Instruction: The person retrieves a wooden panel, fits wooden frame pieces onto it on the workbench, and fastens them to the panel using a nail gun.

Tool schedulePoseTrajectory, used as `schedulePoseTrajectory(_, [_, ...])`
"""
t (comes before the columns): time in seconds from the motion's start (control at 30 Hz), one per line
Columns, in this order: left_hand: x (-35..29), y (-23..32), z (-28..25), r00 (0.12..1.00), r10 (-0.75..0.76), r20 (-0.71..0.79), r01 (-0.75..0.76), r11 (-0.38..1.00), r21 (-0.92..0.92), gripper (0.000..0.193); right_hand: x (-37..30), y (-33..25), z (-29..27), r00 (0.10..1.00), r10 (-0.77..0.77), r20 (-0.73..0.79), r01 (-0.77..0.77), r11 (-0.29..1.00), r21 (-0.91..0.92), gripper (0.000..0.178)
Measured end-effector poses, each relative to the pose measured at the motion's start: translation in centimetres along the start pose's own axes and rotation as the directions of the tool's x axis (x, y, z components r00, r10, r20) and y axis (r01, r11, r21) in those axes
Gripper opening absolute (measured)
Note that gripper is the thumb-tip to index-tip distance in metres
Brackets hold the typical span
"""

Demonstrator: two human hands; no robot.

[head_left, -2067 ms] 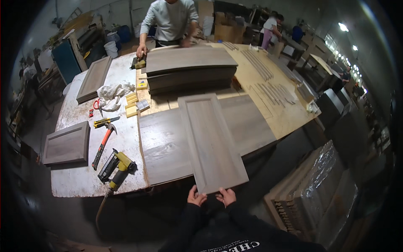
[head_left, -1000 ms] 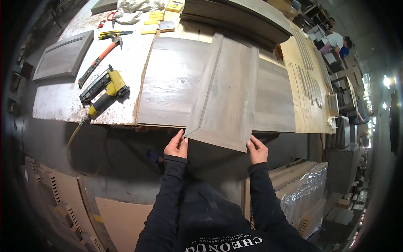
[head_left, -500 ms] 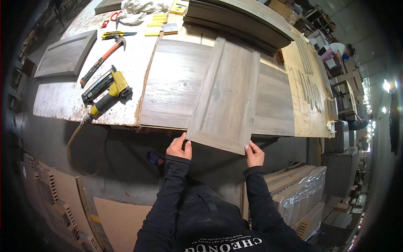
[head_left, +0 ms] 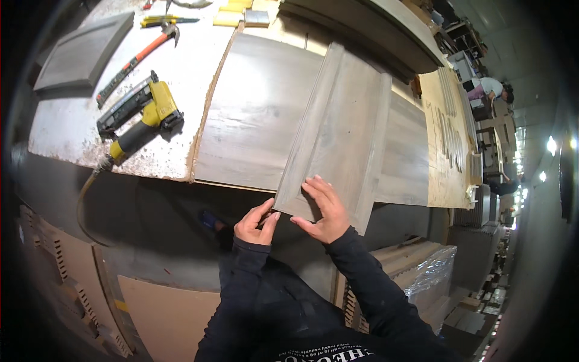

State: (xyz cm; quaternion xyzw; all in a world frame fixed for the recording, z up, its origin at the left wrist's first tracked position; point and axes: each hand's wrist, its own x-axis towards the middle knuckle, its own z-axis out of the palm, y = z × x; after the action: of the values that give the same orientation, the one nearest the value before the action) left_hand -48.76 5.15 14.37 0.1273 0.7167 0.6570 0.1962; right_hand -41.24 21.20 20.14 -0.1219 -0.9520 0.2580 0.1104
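Here's the left hand (head_left: 254, 224), narrowed at the near left corner of the framed door (head_left: 350, 136), fingers and thumb pinching the edge. And the right hand (head_left: 330, 218), it's wide, fingertips resting on the frame's near end, thumb spread off toward the left hand! The door lies slantwise across a wide grey board (head_left: 253, 114) on the tabletop (head_left: 60, 136), its near end jutting out past the front edge.

Over to the left, the yellow-and-black nail gun (head_left: 145, 111) lies on its side, with a hose (head_left: 81, 208) dropping off the edge. Just behind it, an orange-and-black hammer (head_left: 137, 60), head pointing away, and a yellow knife (head_left: 166, 22) near that head. A smaller framed door (head_left: 84, 51) sits farther left.

Beyond the far end of the long door there's a stack of panels (head_left: 368, 33), and to the right thin strips (head_left: 449, 114) lie side by side. Down below right, a bundle (head_left: 431, 268) shines in clear wrap. Far right, a co-worker (head_left: 490, 86) bends over.
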Motion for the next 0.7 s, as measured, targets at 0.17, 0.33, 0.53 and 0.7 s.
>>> schedulePoseTrajectory(0.17, [0.3, 0.0, -0.4, 0.999, 0.033, 0.022, -0.033, 0.999, -0.040, 0.028, -0.1, 0.0, 0.5, 0.998, 0.033, -0.054, -0.030, 0.998, 0.048, 0.065])
schedulePoseTrajectory(0.33, [0.9, 0.2, -1.0, 0.994, 0.082, 0.070, -0.081, 0.997, -0.017, 0.028, -0.2, -0.1, 0.2, 1.000, 0.016, -0.014, -0.017, 0.999, -0.034, 0.061])
schedulePoseTrajectory(0.53, [1.8, -0.8, -1.1, 0.965, 0.243, 0.094, -0.242, 0.970, -0.030, 0.027, 0.0, 0.1, 0.2, 1.000, 0.025, -0.010, -0.025, 1.000, -0.015, 0.058])
schedulePoseTrajectory(0.7, [2.1, -0.9, -1.1, 0.917, 0.385, 0.107, -0.396, 0.913, 0.098, 0.027, 0.1, -0.2, 0.1, 0.999, 0.048, 0.001, -0.048, 0.998, -0.041, 0.055])
